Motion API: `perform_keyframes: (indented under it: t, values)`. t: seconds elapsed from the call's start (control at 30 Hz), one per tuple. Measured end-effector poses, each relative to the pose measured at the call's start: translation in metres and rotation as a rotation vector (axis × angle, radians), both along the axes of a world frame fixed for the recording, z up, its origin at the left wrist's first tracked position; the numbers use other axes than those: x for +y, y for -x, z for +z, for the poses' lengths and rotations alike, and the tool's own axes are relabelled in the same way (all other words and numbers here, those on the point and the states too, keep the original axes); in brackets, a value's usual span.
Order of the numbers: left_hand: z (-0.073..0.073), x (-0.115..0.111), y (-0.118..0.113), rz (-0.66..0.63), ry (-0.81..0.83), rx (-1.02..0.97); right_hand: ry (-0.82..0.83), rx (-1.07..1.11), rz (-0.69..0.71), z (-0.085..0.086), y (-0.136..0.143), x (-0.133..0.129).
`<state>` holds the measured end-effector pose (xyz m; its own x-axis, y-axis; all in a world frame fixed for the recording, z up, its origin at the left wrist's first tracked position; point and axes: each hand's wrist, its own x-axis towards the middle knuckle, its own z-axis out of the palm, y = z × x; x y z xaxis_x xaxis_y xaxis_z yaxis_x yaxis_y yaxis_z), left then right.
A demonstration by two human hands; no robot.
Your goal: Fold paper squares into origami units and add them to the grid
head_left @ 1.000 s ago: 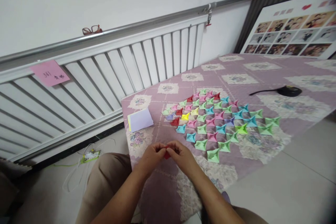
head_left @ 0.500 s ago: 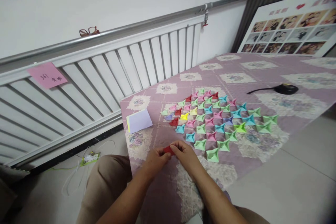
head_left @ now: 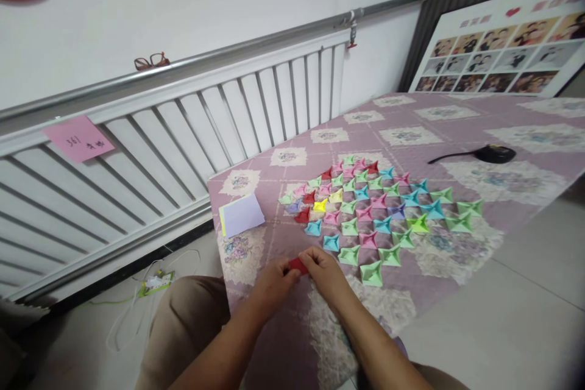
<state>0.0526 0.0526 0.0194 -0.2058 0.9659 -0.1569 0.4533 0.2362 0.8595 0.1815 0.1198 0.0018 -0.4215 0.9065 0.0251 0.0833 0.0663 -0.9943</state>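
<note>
Head view: two hands [head_left: 299, 277] pinch one red paper [head_left: 298, 265]

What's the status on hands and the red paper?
Left hand and right hand pinch red paper above the bed edge. Folded shapes beyond, apart.
</note>
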Motion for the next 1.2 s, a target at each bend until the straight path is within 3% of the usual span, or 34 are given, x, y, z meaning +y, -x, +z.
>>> perform_keyframes:
  t: [0.13, 0.57, 0.77, 0.97, 1.2]
  values:
    - [0.000, 0.001, -0.001, -0.015, 0.060, -0.093, -0.025, -0.046, 0.012, -0.003, 0.000, 0.004]
    - [-0.004, 0.003, 0.013, 0.130, 0.060, -0.211, 0.025, -0.082, 0.092, -0.010, 0.004, 0.003]
    - [-0.009, 0.001, 0.012, 0.169, 0.035, -0.238, -0.105, -0.204, 0.197, -0.003, 0.001, -0.001]
    - [-0.020, 0.002, 0.017, 0.059, 0.000, -0.028, -0.368, -0.519, 0.188, -0.003, -0.003, -0.001]
    - [-0.010, 0.002, 0.024, -0.112, 0.016, 0.315, -0.508, -0.711, 0.199, -0.006, -0.002, -0.002]
